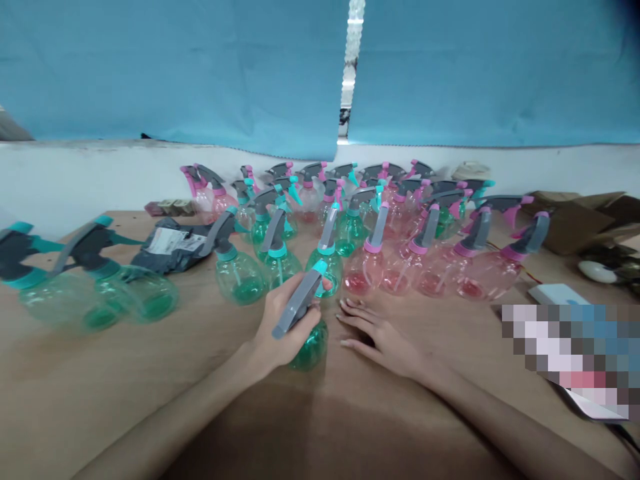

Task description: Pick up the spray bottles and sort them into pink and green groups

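My left hand (280, 327) is wrapped round a green spray bottle (310, 343) with a grey and teal trigger head, holding it upright on the wooden table (150, 373). My right hand (380, 333) lies flat on the table just right of that bottle, fingers stretched out and pointing left, holding nothing. Directly behind both hands stand several green spray bottles (240, 270) and several pink spray bottles (470, 273) in rows.
Two green bottles (100, 287) stand apart at the left. A grey plastic package (167, 243) lies behind them. Cardboard boxes (580, 220) sit at the right, with a white flat item (557, 293) and a blurred-out patch nearby. A blue curtain (200, 67) hangs behind.
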A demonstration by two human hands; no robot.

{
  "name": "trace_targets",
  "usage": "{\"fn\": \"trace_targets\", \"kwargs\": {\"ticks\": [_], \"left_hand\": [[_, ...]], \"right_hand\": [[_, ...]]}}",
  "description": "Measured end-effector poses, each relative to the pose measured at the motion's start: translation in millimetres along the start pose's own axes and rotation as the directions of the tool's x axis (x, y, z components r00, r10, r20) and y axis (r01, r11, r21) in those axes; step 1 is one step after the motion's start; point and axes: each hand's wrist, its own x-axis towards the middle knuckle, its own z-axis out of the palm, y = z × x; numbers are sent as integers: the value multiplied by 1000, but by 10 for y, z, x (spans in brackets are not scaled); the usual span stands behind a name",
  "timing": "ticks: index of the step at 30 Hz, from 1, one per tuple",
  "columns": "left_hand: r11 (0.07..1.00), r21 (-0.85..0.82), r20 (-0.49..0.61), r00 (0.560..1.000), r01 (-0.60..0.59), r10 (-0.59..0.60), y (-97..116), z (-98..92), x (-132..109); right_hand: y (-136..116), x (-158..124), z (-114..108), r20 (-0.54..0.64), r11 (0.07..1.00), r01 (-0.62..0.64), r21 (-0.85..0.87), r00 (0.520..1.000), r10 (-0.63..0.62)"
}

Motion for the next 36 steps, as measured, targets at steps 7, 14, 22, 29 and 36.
{"fn": "trace_targets", "kwargs": {"ticks": [7, 14, 22, 29, 36], "left_hand": [[999, 39, 3, 1000, -13, 13, 3, -18, 0], [999, 30, 12, 1000, -12, 12, -31, -14, -3], [1000, 27, -45, 999, 13, -12, 4, 40, -11], [1000, 21, -57, 998, -7, 8, -3, 50, -10], [1000, 5, -60, 998, -5, 5, -2, 46, -3]], "right_hand": [[0, 1, 0, -6, 1000, -3, 15, 1000, 3], [-1, -3, -8, -2, 1000, 0, 21, 1000, 0], [1, 1, -2, 3, 1000, -4, -8, 1000, 4], [-5, 3, -8, -9, 1000, 4, 17, 1000, -3], [-8, 3, -17, -4, 1000, 2, 23, 1000, -2]]}}
